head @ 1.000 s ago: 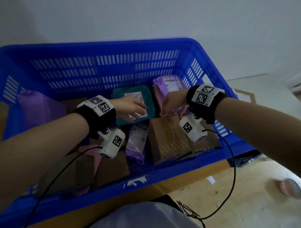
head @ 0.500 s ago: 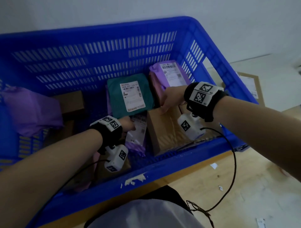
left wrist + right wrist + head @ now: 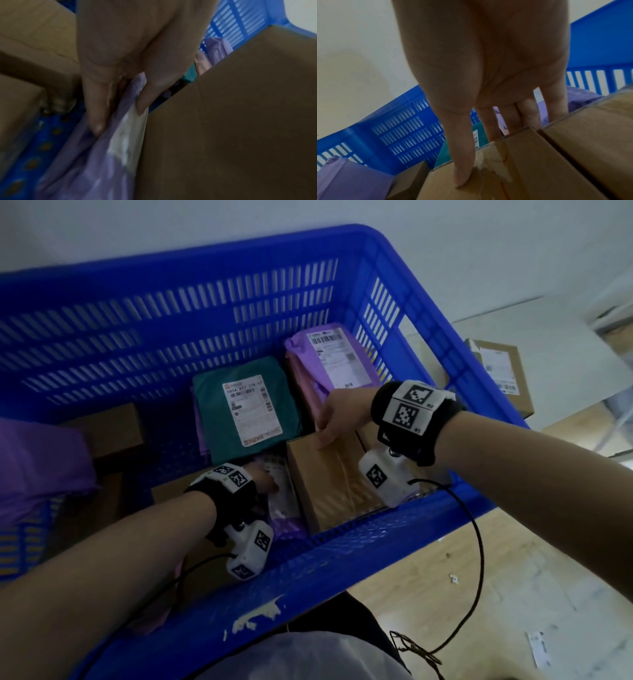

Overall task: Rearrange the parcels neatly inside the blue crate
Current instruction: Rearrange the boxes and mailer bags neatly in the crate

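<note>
Inside the blue crate [image 3: 404, 546], a limp purple mailer [image 3: 96, 155] is pinched by the left hand [image 3: 120, 65] – best taken by its edge – while a stiff cardboard box [image 3: 513, 169] is gripped by the right hand [image 3: 488, 67].

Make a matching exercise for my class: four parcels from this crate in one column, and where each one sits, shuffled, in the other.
Things:
1. teal parcel
2. purple parcel with barcode label
3. cardboard box
4. small purple mailer

Places:
A. under the right hand
B. pinched by the left hand
C. far right corner of the blue crate
D. middle, label up

Pairs: 1-D, 2-C, 3-A, 4-B
</note>
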Demonstrator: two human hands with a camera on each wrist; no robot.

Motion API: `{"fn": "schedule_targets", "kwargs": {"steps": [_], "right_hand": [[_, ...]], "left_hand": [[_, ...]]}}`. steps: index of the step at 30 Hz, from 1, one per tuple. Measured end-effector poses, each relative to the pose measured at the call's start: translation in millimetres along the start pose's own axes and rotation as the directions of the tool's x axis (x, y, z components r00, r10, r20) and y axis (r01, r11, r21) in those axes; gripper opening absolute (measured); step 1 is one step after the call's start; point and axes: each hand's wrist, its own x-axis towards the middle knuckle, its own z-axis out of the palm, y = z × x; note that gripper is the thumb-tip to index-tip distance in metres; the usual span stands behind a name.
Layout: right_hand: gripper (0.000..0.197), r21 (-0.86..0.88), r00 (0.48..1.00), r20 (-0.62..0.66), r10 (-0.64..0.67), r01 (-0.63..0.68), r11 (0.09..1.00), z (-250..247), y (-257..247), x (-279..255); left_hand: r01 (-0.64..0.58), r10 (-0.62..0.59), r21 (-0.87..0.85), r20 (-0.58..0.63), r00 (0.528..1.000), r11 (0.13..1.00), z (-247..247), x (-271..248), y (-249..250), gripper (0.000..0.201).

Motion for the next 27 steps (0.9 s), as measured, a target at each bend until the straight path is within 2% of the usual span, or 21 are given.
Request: {"fn": "schedule_targets", "kwargs": {"steps": [4, 8, 12, 16, 21, 24, 27], "right_hand": [[0.050, -0.010, 1.000, -0.011, 0.010, -0.011, 1.000, 0, 1, 3], [0.049, -0.014, 1.000, -0.025, 0.012, -0.012, 1.000, -1, 0, 3], [0.052, -0.049, 0.999, -0.028, 0.033, -0.035, 0.998, -2, -3, 1], [0.055, -0.110, 0.998, -0.020, 0.059, -0.061, 0.992, -4, -11, -7], [0.049, -0.190, 0.998, -0.016, 0.059, -0.061, 0.980, -6, -21, -15], [0.037, -0.236, 0.997, -0.023, 0.079, -0.083, 0.968, -11, -27, -18], [0.027, -0.165, 0.997, -0.061, 0.038, -0.047, 0.985, -24, -37, -20]], "left_hand": [[0.092, -0.083, -0.080, 0.110, 0.990, 0.993, -11, -11, 0, 0.040], [0.082, -0.065, -0.099, 0.161, 0.985, 0.992, -27, -20, -9, 0.042], [0.000, 0.016, -0.128, 0.119, 0.993, 0.992, -41, -44, -10, 0.036], [-0.052, 0.081, -0.207, 0.137, 0.987, 0.977, -59, -66, -11, 0.035], [-0.149, 0.168, -0.173, 0.103, 0.980, 0.974, -86, -98, -18, 0.027], [-0.244, 0.264, -0.188, 0.093, 0.960, 0.951, -102, -116, -24, 0.019], [-0.341, 0.369, -0.246, 0.074, 0.927, 0.907, -123, -132, -29, 0.014]]}}
